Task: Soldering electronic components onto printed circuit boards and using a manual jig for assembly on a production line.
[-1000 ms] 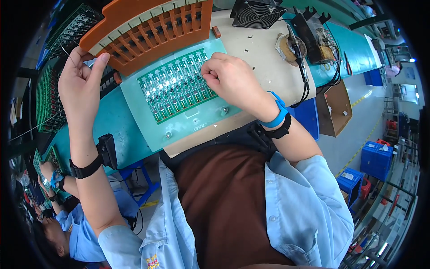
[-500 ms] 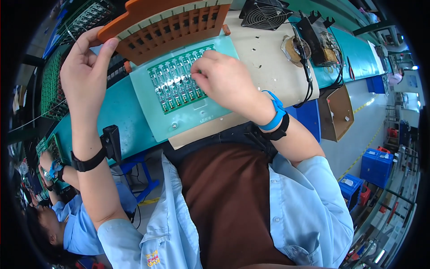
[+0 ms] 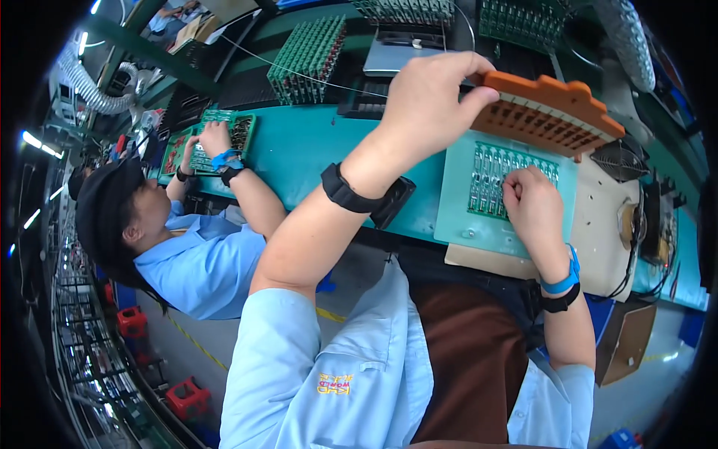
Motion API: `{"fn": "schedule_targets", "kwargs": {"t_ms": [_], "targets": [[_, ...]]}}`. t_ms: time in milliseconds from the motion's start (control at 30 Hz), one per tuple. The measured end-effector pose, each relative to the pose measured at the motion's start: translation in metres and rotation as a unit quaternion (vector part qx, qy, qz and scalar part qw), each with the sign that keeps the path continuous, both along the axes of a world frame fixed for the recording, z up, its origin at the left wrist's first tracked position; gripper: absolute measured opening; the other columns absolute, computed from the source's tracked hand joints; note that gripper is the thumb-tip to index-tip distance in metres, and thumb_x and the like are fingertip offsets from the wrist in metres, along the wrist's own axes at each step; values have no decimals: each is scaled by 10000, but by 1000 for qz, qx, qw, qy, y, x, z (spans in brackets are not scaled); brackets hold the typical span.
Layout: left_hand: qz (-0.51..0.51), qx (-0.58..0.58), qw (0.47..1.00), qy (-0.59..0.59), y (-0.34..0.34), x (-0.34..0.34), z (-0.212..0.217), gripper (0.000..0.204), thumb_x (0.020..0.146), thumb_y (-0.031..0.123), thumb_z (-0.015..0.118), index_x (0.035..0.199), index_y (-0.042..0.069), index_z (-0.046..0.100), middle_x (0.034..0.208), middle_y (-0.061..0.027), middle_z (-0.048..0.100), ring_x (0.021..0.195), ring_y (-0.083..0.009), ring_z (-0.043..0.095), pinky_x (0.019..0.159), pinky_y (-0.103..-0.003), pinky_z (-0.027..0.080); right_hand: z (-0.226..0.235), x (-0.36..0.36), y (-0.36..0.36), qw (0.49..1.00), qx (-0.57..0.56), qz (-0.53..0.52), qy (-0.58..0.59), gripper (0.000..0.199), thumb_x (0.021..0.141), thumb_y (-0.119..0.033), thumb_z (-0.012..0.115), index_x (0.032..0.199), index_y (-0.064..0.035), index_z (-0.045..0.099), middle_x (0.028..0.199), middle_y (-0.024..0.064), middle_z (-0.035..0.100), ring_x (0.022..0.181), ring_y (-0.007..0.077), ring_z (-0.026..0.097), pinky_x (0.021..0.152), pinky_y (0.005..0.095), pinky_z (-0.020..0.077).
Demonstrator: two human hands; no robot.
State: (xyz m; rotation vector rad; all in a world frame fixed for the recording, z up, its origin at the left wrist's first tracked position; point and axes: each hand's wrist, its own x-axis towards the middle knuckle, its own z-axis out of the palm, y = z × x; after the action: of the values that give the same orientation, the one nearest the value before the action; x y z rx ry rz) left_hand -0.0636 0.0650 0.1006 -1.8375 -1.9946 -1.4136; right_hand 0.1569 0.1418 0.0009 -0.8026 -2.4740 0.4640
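My left hand [image 3: 437, 105] grips the upper left edge of a raised orange-brown slotted cover [image 3: 550, 112] between thumb and fingers. The cover stands tilted along the far side of a pale green fixture plate [image 3: 453, 198]. On that plate lies a green circuit board panel [image 3: 488, 179] made of several narrow strips. Over the panel's right part is my right hand [image 3: 538, 209], its fingers pinched together against the board. Whatever the fingertips hold, if anything, is hidden.
To the left, a co-worker [image 3: 202, 254] in blue handles parts at a green tray [image 3: 241, 135]. Stacked green boards [image 3: 307, 60] stand at the back of the teal bench mat [image 3: 292, 153]. A black fan [image 3: 621, 159] is behind at right; a cardboard box [image 3: 627, 340] sits below the bench.
The view has swung left, so the bench sits further right and the co-worker shows more fully. My left hand still holds the cover up, and my right hand remains over the panel.
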Motion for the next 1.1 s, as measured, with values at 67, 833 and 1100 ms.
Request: {"fn": "schedule_targets", "kwargs": {"t_ms": [67, 833, 1100], "targets": [[-7, -16, 1000, -10, -1, 0, 1, 202, 862, 193, 795, 1034, 88, 768, 939, -107, 771, 864, -320, 741, 737, -390, 582, -1, -1, 0, 1000, -3, 0, 1, 30, 839, -45, 722, 850, -46, 693, 849, 126, 639, 738, 342, 649, 659, 443, 527], [-30, 48, 989, 140, -36, 11, -4, 211, 790, 128, 831, 991, 128, 766, 869, -52, 680, 721, -252, 686, 599, -360, 548, 4, 74, 15, 963, -211, 18, 167, 325, 961, 8, 657, 1284, -9, 625, 868, 17, 584, 724, 96, 587, 645, 258, 471], [-70, 12, 967, 245, -83, 37, -54, 162, 822, 99, 750, 975, 152, 756, 873, 14, 672, 710, -176, 683, 547, -325, 530, -6, 154, 3, 797, -512, 5, 321, 328, 1118, -192, 480, 1355, 11, 581, 974, 65, 662, 712, 72, 570, 629, 197, 419]]}}
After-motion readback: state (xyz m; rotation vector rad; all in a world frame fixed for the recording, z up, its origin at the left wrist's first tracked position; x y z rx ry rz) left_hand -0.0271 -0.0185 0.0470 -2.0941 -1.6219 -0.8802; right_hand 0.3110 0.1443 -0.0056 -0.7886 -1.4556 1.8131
